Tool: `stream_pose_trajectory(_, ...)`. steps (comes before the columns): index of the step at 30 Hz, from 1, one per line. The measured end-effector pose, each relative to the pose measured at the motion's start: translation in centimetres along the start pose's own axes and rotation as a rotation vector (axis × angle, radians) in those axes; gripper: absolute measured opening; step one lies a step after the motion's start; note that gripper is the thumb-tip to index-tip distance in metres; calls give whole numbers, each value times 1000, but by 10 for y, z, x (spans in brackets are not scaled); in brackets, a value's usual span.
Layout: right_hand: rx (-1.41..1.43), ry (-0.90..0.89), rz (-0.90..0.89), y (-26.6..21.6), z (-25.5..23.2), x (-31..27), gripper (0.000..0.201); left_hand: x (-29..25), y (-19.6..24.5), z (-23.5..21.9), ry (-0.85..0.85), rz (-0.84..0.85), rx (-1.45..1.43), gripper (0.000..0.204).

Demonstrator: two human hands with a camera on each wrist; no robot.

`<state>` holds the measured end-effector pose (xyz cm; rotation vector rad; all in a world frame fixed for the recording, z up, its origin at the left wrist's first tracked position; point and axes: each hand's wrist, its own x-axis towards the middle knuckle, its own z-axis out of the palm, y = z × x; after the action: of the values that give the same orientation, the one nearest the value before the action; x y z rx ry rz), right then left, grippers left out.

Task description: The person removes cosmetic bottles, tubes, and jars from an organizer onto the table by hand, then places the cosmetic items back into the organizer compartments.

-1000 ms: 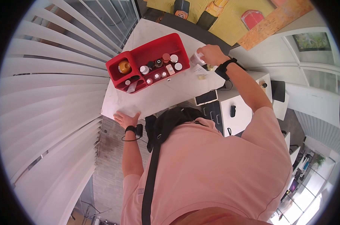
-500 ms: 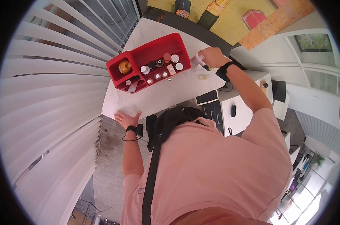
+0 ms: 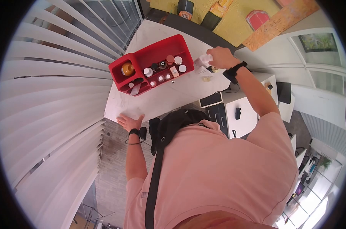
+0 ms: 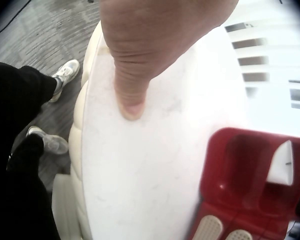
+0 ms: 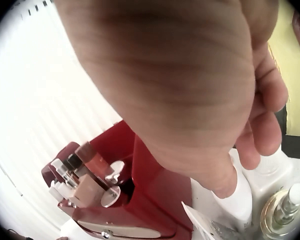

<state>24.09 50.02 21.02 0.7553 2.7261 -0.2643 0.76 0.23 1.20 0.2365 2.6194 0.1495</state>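
My right hand (image 3: 222,58) is at the table's far right, beside the red organizer (image 3: 121,82). Its thumb and curled fingers hold a smooth white bottle (image 5: 238,200), partly covered by the hand. Right behind that bottle stands another white container (image 5: 270,170). A clear bottle with a white pump top (image 5: 293,196) and a white card (image 5: 200,220) are close by. My left hand (image 3: 130,122) rests with spread fingers at the near left table edge. Only its thumb and palm side show in the left wrist view, with the thumb (image 4: 132,102) on the white tabletop.
Several small bottles and jars stand in the organizer, with an amber round bottle (image 3: 127,69) in its left compartment. White vertical blinds (image 3: 58,99) border the left side. A tablet (image 3: 210,100) lies below right, by a white cabinet (image 3: 240,118).
My right hand has shifted slightly right with the white bottle. The left hand stays on the table edge, and the organizer has not moved on the table.
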Motion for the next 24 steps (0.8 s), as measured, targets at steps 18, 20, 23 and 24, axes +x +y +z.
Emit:
stream_pose_trajectory(18,556,-62,-90,-151,30,-99,26,1,1,-1,8,5,27,149)
stream_pose_trajectory(20,594,-105,-130,-160,27,-98,24,-1,0,-1,1,2,31,149)
stream_pose_trajectory(23,616,-57,-185,-162,26,-93,26,1,0,0,15,5,32,149)
stream_pose_trajectory(24,616,-56,-191,-162,26,-90,26,2,-1,1,14,8,31,149)
